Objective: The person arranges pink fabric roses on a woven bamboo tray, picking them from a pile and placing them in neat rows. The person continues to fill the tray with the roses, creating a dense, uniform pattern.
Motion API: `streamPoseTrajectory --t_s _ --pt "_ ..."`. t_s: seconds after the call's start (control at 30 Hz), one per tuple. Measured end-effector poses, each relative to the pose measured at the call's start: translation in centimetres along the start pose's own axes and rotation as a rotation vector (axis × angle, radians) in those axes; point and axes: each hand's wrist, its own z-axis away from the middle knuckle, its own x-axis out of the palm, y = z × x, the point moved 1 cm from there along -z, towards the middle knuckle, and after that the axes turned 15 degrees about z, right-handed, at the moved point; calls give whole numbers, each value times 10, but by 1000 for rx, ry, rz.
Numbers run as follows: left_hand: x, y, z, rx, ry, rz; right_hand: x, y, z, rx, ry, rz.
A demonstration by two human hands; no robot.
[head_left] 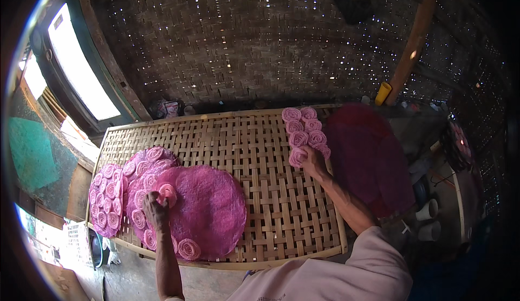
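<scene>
My left hand (157,212) pinches a pink rosette (168,192) over a round magenta mat (211,209) of coarse woven cloth. Along the left part of this mat runs a band of rolled rosettes, one of them a paler rosette (189,249) at its lower edge. Reaching out to the right, my right hand (313,163) closes on a rosette (297,157) at the near end of a double row of loose pink rosettes (298,138). My fingers partly cover that rosette. Left of the mat lies another piece (106,201) covered with rosettes.
Everything lies on a slatted bamboo table (268,214). Dark red and purple cloths (360,154) hang over its right end. A woven bamboo wall (244,46) stands behind, with a yellow cup (383,93) by a post. Pale cups (428,210) sit lower right.
</scene>
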Motion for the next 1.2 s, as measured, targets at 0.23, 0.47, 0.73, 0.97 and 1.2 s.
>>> streamPoseTrajectory --t_s 0.23,0.47,0.73,0.97,1.2 --pt "5 26 0 -90 14 409 -23 -28 18 -166 270 344" --pt "23 157 54 -339 -511 1235 16 -132 118 -78 -634 -1183" --pt "-21 50 47 17 -284 246 -10 -53 100 217 -479 -884" --pt "-52 -12 59 -122 -407 -8 -15 56 60 171 96 -147" --pt "-63 -13 56 28 -185 123 -40 19 63 90 300 213"
